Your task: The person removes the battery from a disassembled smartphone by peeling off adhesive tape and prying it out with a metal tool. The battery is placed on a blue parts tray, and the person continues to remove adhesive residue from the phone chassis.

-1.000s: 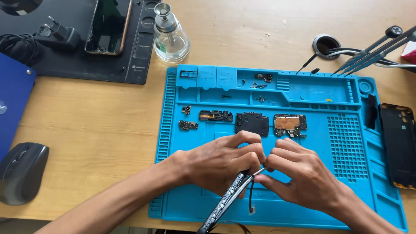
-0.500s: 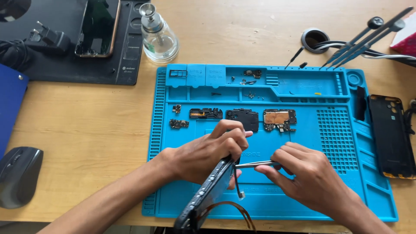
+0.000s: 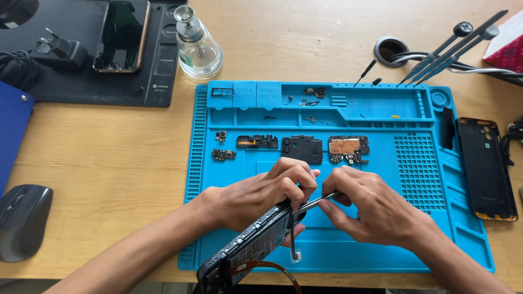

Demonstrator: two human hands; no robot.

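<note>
On the tabletop, biggest stuff first:

Desk: light wood tabletop (image 3: 109,158), everything sits on it.

Blue mat: big silicone repair mat (image 3: 425,228) taking up the middle and right side, reaching right down to the near edge.

Black pad: dark pad (image 3: 136,90) in the far-left corner, with a phone (image 3: 121,34) lying face up and a plug adapter (image 3: 57,51) on it.

Back cover: black phone back cover (image 3: 486,169) by the right edge, just off the mat's right side.

Mouse: grey mouse (image 3: 22,220) at the near-left edge.

Bottle: clear glass pump bottle (image 3: 197,46) just past the mat's far-left corner, touching the black pad's right edge or near enough.

Opened phone: stripped phone body (image 3: 248,253) tilted up on its side at the mat's near edge, with an orange flex cable looping out underneath.

Left hand: left hand (image 3: 256,196) wrapped around the top end of the opened phone, fingers curled tight on it.

Right hand: right hand (image 3: 376,209) just beside the left, fingertips pinched closed on thin metal tweezers (image 3: 315,203) whose tip meets the phone's top end.

Boards: small black shield plate (image 3: 303,148) and a copper-topped circuit board (image 3: 348,148) side by side in the mat's middle, just beyond the hands.

Screwdrivers: a few precision drivers (image 3: 447,49) leaning at the mat's far-right corner.

Screws: tiny bits in the tray compartments along the mat's far edge, too small to make out.
</note>
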